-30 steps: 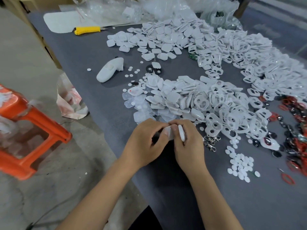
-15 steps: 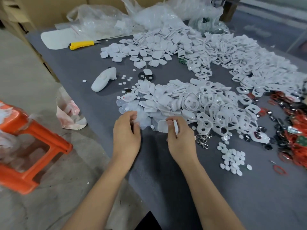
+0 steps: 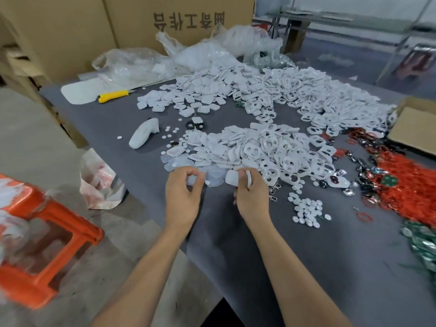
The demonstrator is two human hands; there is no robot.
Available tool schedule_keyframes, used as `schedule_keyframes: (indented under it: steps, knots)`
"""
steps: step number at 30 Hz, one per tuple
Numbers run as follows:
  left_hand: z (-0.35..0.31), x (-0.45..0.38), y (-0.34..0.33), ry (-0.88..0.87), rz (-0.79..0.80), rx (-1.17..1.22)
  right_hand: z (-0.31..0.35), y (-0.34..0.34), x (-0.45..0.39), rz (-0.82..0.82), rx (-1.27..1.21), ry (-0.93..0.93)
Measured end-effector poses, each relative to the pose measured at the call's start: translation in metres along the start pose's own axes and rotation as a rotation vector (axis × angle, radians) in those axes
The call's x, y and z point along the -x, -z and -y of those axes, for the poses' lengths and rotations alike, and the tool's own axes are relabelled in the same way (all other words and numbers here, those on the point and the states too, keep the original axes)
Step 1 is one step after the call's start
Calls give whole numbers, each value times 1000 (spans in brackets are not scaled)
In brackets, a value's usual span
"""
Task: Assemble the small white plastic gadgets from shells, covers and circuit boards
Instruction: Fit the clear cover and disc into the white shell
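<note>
Off the table's left edge we see an orange plastic stool [image 3: 47, 237] on the floor and a crumpled bag [image 3: 99, 182] beside it. Near the table's [image 3: 236, 267] far left corner lies a yellow utility knife [image 3: 114, 96] next to a white sheet [image 3: 80, 92], and closer in, a white handheld tool [image 3: 144, 135] rests on its side. Clear plastic bags [image 3: 141, 64] pile up along the far edge in front of cardboard boxes [image 3: 118, 24].

Our left hand [image 3: 182, 192] curls its thumb and fingers around a thin translucent cover [image 3: 192, 180], pinching it at the near edge of a heap of white shells [image 3: 212, 147]. Just beside it, our right hand [image 3: 252, 192] grips a white shell [image 3: 232, 177] in the fingertips, with a slim white piece [image 3: 249, 178] tucked upright between the fingers. The two hands stay apart, not touching.

Right of the right hand lie metal key clasps [image 3: 273, 192] and a scatter of small white discs [image 3: 306, 211]. A pile of white ring-shaped covers [image 3: 295, 152] spreads through the middle of the table, and a larger one [image 3: 318, 97] runs toward the far right. Along the right edge we see red rubber rings [image 3: 405, 175], dark round parts [image 3: 368, 175], green circuit boards [image 3: 422, 241] and an open cardboard box [image 3: 415, 126].
</note>
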State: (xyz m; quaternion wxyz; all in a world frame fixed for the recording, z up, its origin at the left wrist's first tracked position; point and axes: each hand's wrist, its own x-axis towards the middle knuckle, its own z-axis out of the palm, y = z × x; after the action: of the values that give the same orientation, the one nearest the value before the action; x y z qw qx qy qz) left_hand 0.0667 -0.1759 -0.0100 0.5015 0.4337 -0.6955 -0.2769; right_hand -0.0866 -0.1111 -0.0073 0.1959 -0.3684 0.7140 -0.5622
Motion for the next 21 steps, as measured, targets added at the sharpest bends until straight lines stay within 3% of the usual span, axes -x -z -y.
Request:
schedule_keyframes:
  steps: [10, 17, 21]
  knots:
    - [-29, 20, -28, -22, 312, 36, -2, 36, 14, -88, -248, -155]
    - [-58, 42, -65, -85, 436, 99, -7, 76, 38, -252, -236, -72]
    - [-80, 63, -88, -155, 491, 161, -15, 118, 59, -399, -51, 70]
